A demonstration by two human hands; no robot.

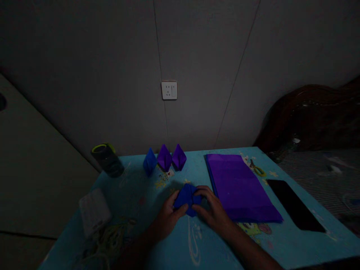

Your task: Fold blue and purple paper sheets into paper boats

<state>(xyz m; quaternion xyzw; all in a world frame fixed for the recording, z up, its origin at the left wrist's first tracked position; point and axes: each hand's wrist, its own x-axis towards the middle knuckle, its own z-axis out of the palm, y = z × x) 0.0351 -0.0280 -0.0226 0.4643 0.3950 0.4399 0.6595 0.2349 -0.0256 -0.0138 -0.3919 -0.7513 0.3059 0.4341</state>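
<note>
While both hands press it to the worktop (197,243), the folded blue paper (187,200) lies between them: left hand (165,217) fingers grasping its left edge, right hand (215,212) its right. Far: three folded paper pieces (164,158). Far left: dark cup (107,160), contents unseen. Right: purple paper stack (239,187).

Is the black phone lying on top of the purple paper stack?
No, the black phone lies on the table to the right of the purple paper stack, apart from it.
</note>
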